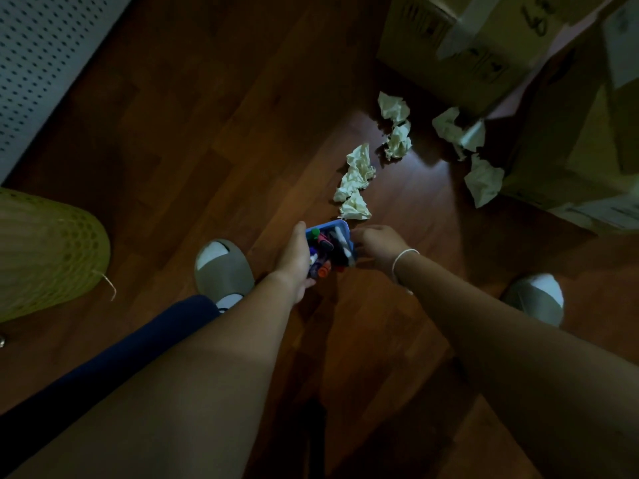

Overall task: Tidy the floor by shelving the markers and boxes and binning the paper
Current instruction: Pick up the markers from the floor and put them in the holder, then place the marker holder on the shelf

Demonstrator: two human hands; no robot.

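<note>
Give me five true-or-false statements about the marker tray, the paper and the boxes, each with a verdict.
1. The left hand holds the blue tray of markers. True.
2. The crumpled paper is already in the green mesh bin. False: it lies on the wooden floor.
3. Cardboard boxes stand at upper right. True.
4. The tray is empty. False: it holds several markers.
5. The right hand grips a paper ball. False: it is at the tray's edge.

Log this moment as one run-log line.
left hand: grips blue plastic marker tray | right hand: at tray edge | crumpled white paper: on wooden floor
</note>
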